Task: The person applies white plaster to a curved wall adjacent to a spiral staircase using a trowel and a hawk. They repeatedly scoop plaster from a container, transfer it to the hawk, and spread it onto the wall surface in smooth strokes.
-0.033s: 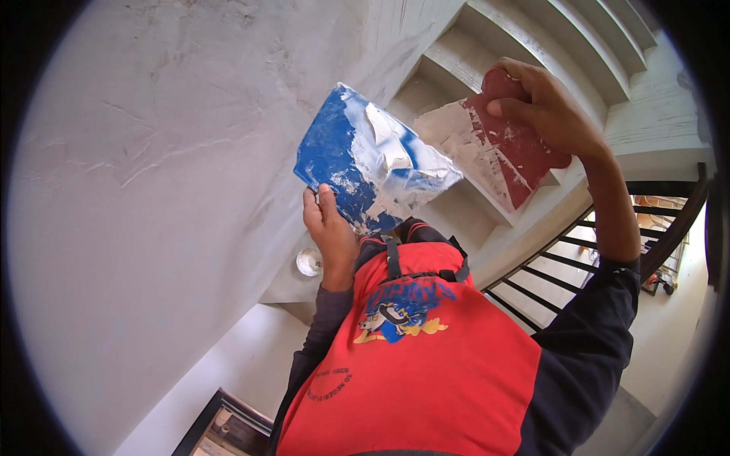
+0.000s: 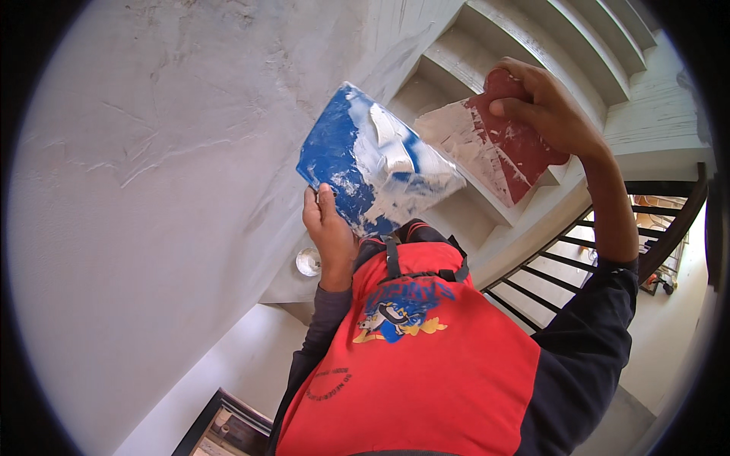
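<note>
Left hand [image 2: 332,235]: pinching the lower left edge of a blue sheet [image 2: 334,152] between thumb and fingers, partly closed, partly hiding behind it.
Right hand [image 2: 547,106]: clamping the wavy upper end of a red scraper [image 2: 506,137], thumb pressing on the near face, fingers curling over the top.
Blue sheet: lying flat and tilted in the left hand, near the middle of the view, between the wall [image 2: 152,228] and the red scraper.
White paste [image 2: 395,148]: coating much of the blue sheet, piling into thick, smooth ridges, thinning to ragged smears.
Red scraper: flaring to a broad, paste-crusted blade, pointing toward the blue sheet; not showing whether touching.
Wall: showing grey, scratched and streaky.
White tub [image 2: 301,258]: standing beyond the left wrist, looking round; contents too small to be telling.
</note>
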A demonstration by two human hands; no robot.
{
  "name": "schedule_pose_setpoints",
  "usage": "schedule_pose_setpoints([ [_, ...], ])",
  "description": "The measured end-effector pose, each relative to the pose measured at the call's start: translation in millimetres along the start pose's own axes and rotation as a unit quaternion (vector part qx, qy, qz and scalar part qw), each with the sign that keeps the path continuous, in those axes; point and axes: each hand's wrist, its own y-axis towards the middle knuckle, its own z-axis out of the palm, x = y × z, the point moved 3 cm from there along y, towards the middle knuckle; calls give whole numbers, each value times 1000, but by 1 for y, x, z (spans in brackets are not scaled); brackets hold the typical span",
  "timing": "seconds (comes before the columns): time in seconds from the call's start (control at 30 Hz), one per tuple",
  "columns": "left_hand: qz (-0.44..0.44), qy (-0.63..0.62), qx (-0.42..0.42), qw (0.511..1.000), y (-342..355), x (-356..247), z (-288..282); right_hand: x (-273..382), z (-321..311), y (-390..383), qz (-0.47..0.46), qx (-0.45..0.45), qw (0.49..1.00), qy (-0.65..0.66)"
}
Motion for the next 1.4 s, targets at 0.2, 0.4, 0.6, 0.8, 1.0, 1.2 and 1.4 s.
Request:
schedule_pose_setpoints([
  [0.2, -158, -101, 52, 981, 9, -10, -6, -21, -6, 7, -22, -76, 967, 243],
  [0.4, -288, -102, 82, 949, 13, -7, -13, -29, 35, -6, -175, -401, 877, 198],
  [0.6, -260, -127, 96, 952, 14, -2, -8, -3, 95, 8, -341, -403, 836, 152],
  [0.8, -126, -49, 20, 991, 2, -9, 9, 5, 84, -17, -383, -343, 850, 111],
  [1.0, -105, -15, -39, 994, 1, -4, 5, -3, 57, -40, -288, -322, 890, 146],
  [1.2, -70, -46, -63, 995, -1, 3, 6, -41, 25, -45, -103, -320, 905, 262],
  [1.4, -83, -55, -17, 995, 1, -2, 12, -107, 35, -7, 115, -207, 775, 586],
])
